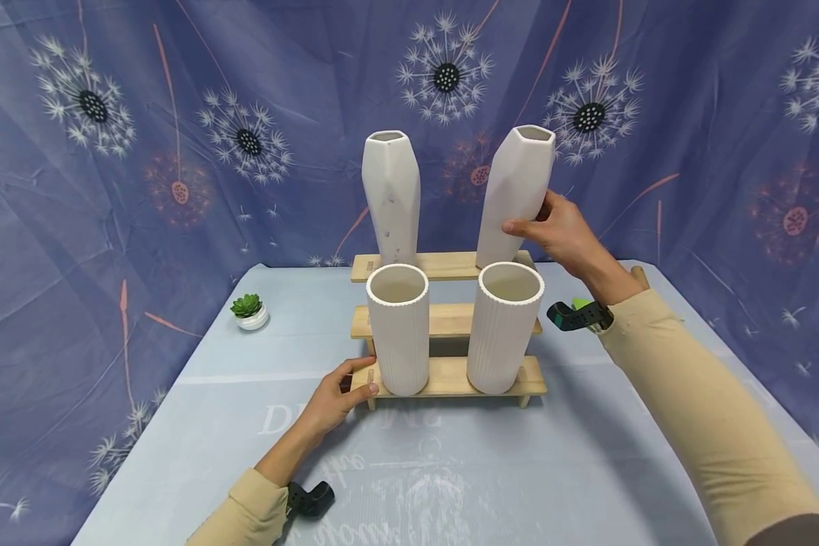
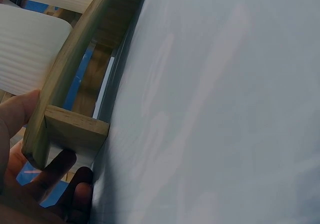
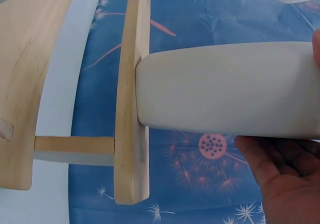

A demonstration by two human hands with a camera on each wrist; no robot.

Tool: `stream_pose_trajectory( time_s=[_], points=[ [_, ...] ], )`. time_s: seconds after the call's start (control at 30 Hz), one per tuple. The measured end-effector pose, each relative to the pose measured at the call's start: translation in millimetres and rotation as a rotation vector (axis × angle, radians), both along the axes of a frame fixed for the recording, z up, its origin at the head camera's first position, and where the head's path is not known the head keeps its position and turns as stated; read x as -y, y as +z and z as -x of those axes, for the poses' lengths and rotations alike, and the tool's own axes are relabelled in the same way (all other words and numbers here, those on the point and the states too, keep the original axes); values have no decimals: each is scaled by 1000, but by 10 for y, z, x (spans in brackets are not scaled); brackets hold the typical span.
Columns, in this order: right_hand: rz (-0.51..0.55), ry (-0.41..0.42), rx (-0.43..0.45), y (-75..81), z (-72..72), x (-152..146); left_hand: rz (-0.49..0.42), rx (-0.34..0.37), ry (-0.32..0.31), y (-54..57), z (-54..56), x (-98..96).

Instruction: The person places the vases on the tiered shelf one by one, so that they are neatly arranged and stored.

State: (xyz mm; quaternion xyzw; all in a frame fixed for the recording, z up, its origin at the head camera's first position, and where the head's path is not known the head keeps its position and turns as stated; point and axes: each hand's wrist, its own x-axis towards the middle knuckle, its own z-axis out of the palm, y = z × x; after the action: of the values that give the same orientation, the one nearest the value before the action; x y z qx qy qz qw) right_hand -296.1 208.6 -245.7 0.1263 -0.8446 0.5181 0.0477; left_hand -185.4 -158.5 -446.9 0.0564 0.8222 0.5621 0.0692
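My right hand grips a white faceted vase by its side, thumb in front. In the right wrist view the base of that vase meets the edge of the top shelf. A second faceted vase stands at the left end of the same shelf. Down at the lowest step of the wooden stand, my left hand holds its left end, thumb on top and fingers beneath. Two ribbed white cylinder vases, a left one and a right one, stand on that step.
A small potted succulent sits on the table at the left. Behind my right wrist, a green and brown thing is partly hidden. A blue dandelion-print curtain hangs behind the light blue table.
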Motion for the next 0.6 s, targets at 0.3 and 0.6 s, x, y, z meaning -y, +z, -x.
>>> stream_pose_trajectory(
  time_s=[0.3,0.6],
  points=[
    [-24,43,-2,18,65,9,4,-2,-5,16,-5,0],
    [-34,64,17,22,128,17,1,2,1,26,-20,-12]
  ],
)
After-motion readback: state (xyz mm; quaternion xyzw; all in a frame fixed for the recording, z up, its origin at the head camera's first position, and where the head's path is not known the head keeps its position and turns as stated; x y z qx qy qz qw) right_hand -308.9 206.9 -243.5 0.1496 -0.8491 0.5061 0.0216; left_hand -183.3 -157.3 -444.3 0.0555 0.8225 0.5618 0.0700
